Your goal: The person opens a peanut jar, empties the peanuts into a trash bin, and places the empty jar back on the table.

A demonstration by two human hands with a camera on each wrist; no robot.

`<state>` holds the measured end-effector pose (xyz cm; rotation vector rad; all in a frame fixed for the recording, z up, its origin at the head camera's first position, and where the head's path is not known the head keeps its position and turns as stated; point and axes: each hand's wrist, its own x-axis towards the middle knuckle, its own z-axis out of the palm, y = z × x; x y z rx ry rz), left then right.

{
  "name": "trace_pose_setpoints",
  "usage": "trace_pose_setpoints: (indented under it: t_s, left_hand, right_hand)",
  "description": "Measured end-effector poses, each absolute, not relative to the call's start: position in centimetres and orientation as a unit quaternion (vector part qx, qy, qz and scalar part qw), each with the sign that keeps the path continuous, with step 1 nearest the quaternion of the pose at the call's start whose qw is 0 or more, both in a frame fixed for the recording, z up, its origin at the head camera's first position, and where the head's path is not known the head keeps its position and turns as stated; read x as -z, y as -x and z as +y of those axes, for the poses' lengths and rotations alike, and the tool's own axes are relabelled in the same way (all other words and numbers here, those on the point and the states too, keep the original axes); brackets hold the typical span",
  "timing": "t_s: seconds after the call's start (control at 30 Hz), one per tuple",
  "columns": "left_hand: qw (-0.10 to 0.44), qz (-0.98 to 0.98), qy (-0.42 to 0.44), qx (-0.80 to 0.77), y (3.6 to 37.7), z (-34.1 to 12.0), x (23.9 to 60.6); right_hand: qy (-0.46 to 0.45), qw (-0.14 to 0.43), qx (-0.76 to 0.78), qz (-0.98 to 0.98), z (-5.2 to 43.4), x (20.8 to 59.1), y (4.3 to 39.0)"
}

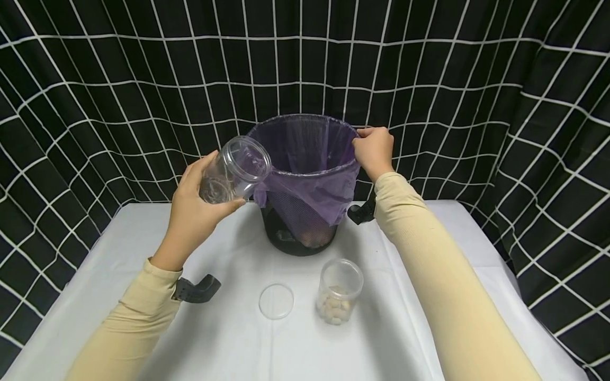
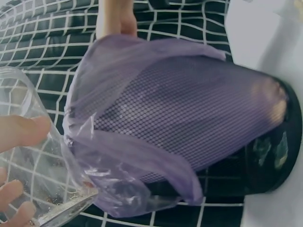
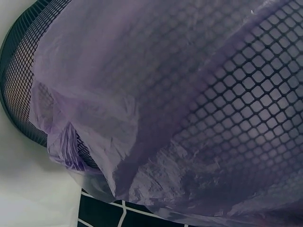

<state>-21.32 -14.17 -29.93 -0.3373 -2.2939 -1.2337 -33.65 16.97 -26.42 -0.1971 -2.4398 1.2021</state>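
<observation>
My left hand [image 1: 194, 203] holds a clear plastic jar [image 1: 218, 182], fingers behind and thumb in front. The jar is tilted, its mouth toward the black mesh wastebasket [image 1: 281, 230] at the basket's left rim. Brownish crumbs [image 2: 59, 206] cling inside near the jar's mouth in the left wrist view. A purple bin bag [image 1: 312, 193] lines the basket and folds down over its outside. At the basket's right rim, my right hand [image 1: 375, 151] grips the edge with the bag, fingers curled over it. The right wrist view shows the bag [image 3: 94, 109] over the mesh, with that hand out of sight.
A second clear jar [image 1: 350, 270], part filled with pale beige pieces [image 1: 335, 309], stands on the white tablecloth [image 1: 229, 338] in front of the basket. Left of it lies a round clear lid [image 1: 276, 301]. Black cloth with white grid lines [image 1: 305, 63] hangs behind and at both sides.
</observation>
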Motion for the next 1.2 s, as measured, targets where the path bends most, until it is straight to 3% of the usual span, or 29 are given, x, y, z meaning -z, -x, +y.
trace_pose_setpoints:
  t_s: [0.4, 1.2]
  left_hand:
    - [0.180, -0.817, 0.056, 0.544, 20.0, -14.8, 33.2]
    - [0.114, -0.795, -0.023, 0.595, 18.4, -16.1, 38.8]
  right_hand:
    - [0.077, 0.208, -0.429, -0.876, 17.2, 26.5, 33.8]
    - [0.071, 0.205, -0.429, -0.877, 17.0, 26.4, 33.8]
